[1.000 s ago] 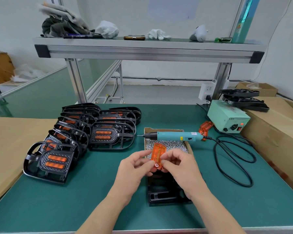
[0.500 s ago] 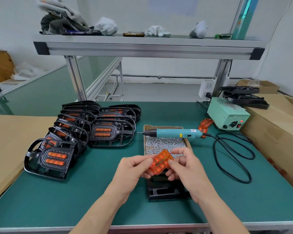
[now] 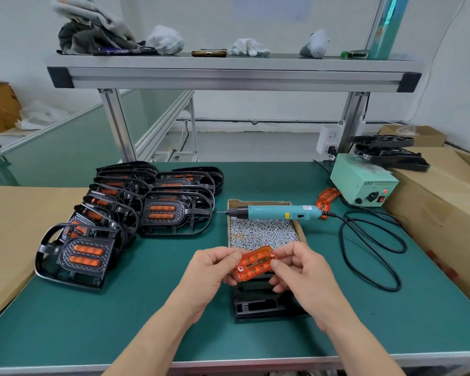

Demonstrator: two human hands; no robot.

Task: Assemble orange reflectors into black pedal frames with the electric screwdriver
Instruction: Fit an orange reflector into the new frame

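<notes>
Orange reflector (image 3: 255,263) pinched at both ends: left hand (image 3: 209,270) on the near-left end, right hand (image 3: 304,272) on the far-right, long axis tilted between them. Black pedal frame (image 3: 263,305) lies just below the fingers, its seat hidden, probably facing up. Electric screwdriver (image 3: 277,212) lies beyond the fingers, handle toward the right hand.

Head view, the only camera: a wide-angle lens worn on the person's head, facing forward and down over the near edge of the green bench (image 3: 147,308). The grip, left hand (image 3: 209,270) and right hand (image 3: 301,275) pinching an orange reflector (image 3: 255,263), lies close to the lens, just below frame centre; both forearms enter from the bottom edge. Beyond the grip the field takes in the electric screwdriver (image 3: 277,213), then the upper shelf (image 3: 228,74). Left of the grip stand the finished pedals (image 3: 98,234); right of it and farther back, the control box (image 3: 364,183). Straight edges bow near the frame margins.
</notes>
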